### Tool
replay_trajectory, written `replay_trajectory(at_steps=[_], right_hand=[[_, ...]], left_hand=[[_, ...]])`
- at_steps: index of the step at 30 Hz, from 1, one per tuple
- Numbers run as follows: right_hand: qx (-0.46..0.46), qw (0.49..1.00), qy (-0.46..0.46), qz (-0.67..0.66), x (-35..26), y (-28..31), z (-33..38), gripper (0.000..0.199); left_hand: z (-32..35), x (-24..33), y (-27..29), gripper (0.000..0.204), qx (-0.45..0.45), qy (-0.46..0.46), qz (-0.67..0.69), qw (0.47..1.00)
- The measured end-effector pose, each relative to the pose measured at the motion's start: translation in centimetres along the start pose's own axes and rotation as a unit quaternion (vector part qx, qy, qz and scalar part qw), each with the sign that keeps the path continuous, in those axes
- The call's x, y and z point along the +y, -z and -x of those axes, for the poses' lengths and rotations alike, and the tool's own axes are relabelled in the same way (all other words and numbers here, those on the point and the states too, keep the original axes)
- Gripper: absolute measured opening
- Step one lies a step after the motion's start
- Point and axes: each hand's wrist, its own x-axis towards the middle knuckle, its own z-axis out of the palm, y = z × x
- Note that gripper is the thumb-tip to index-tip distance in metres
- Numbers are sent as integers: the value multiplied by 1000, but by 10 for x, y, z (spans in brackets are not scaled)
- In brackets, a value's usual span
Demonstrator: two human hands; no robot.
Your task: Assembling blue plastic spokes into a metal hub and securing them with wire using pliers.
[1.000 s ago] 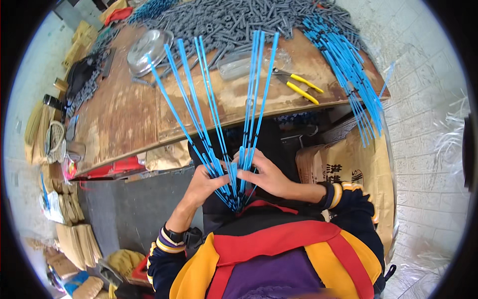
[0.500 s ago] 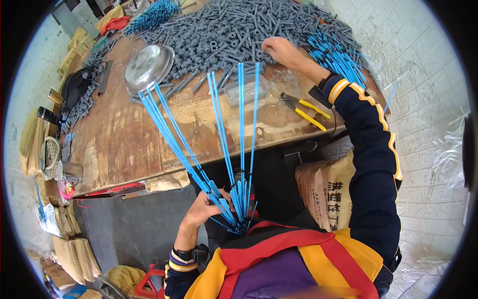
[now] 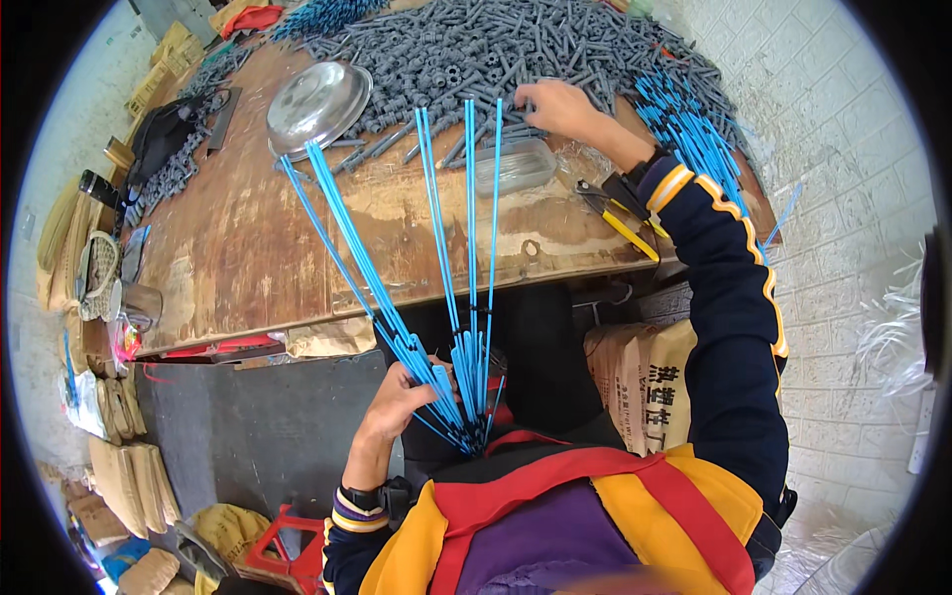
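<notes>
My left hand (image 3: 397, 405) is closed round the lower part of a bundle of thin blue rods (image 3: 367, 263) with black bands, held above my lap. The rods fan out upward in several groups, their tops over the table edge. Stretched forward, my right hand (image 3: 563, 109) is at the near edge of a big heap of grey ribbed plastic plugs (image 3: 446, 64). Its fingers are curled together, and what lies between them is too small to make out. Beside that hand, a clear plastic tray (image 3: 518, 166) sits on the table.
Yellow-handled pliers (image 3: 625, 223) lie near the right front edge of the wooden table (image 3: 228, 248). More blue rods (image 3: 694, 139) are stacked at the right, next to the wall. A metal bowl (image 3: 319, 104) stands left of the heap. A paper sack (image 3: 645, 382) is under the table.
The view has shifted slightly. My right hand keeps to the heap's edge with fingers curled, and my left hand still holds the blue rods, which have shifted a little in their fan.
</notes>
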Motion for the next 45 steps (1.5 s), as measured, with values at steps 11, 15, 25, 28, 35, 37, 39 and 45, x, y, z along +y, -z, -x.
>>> replay_trajectory(at_steps=[11,15,25,28,35,37,39,45], right_hand=[[119,954,258,-91,-100,78,84,27],[-262,796,-90,-538,-213,87,194,30],[-400,623,-221,-634,-248,102,229,30],[-426,602,-236,-633,-249,101,228,27],[-447,609,-191,-627,-239,99,223,26],[-440,605,-189,-636,-237,100,223,24],[-447,635,-190,-601,-238,99,223,23],[-439,638,-186,-605,-231,102,227,22]], left_hand=[[42,2,-28,34,-25,-46,-119,992],[44,7,-46,34,-48,-59,-161,984],[63,-4,-64,43,-42,-74,-155,984],[60,-11,-61,46,-23,-113,-172,978],[56,-5,-70,44,-34,-118,-185,975],[53,-3,-71,43,-40,-124,-183,974],[51,-2,-74,42,-38,-114,-165,979],[49,-8,-68,42,-5,-84,-166,983]])
